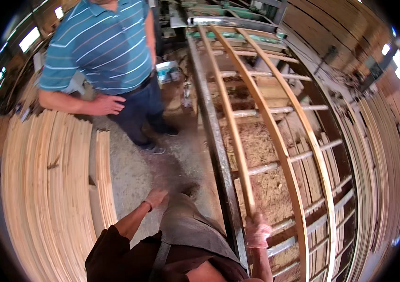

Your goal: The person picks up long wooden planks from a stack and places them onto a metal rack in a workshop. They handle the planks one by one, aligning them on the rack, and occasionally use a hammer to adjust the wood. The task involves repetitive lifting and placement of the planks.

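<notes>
My right hand (pixel 258 230), in a pale knitted glove, is closed around the near end of a long wooden strip (pixel 230 117). The strip runs away from me along the left side of a metal roller frame (pixel 216 155). Two more wooden strips, a middle one (pixel 266 113) and a right one (pixel 303 117), lie lengthwise over the cross rollers (pixel 275 110). My left hand (pixel 156 198) hangs low beside the grey apron (pixel 186 223) I wear, touching no wood. Its fingers are blurred, so their pose is unclear.
Stacked planks (pixel 45 174) stand at the left, with a narrower stack (pixel 104 174) beside them. A person in a striped blue shirt (pixel 106 47) stands ahead, one hand near the planks. More boards (pixel 378 174) are piled at the right. Sawdust (pixel 256 141) lies under the rollers.
</notes>
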`<action>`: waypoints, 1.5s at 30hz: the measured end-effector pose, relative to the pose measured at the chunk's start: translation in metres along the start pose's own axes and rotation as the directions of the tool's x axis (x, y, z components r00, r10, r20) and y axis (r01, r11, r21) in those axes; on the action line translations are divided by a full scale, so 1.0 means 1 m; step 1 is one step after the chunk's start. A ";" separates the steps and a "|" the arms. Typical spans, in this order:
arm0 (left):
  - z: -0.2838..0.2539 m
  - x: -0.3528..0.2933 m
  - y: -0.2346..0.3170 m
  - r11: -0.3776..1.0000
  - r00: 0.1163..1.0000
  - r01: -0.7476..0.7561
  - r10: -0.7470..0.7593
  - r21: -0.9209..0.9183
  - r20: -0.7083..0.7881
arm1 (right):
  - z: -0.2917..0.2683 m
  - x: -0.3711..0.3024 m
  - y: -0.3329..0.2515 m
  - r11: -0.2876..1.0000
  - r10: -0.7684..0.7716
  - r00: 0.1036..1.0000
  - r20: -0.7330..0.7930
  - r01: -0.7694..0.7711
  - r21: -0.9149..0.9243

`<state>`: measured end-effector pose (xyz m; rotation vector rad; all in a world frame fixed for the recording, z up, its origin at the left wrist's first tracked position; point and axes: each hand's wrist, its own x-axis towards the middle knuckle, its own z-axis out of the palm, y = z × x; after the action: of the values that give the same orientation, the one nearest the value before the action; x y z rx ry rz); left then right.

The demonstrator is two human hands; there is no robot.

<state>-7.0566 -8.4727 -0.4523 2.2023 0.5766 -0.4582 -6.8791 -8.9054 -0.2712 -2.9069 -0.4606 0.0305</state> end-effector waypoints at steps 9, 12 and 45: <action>-0.051 0.061 0.357 0.528 0.399 -0.783 0.832 0.329 -0.385 | -0.033 -0.008 -0.033 0.990 -0.028 0.985 0.170 0.004 0.142; 0.003 0.083 0.365 0.353 0.262 -0.805 0.933 0.477 -0.247 | -0.035 -0.017 -0.021 0.948 -0.038 0.992 0.120 -0.002 0.318; 0.014 0.080 0.351 0.372 0.306 -0.840 0.926 0.396 -0.220 | -0.012 -0.006 -0.027 0.965 0.089 0.951 0.295 -0.156 0.211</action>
<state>-6.8018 -8.6669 -0.2864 2.4160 -0.6221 0.6219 -6.8921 -8.8842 -0.2540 -2.7021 -0.2933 0.4916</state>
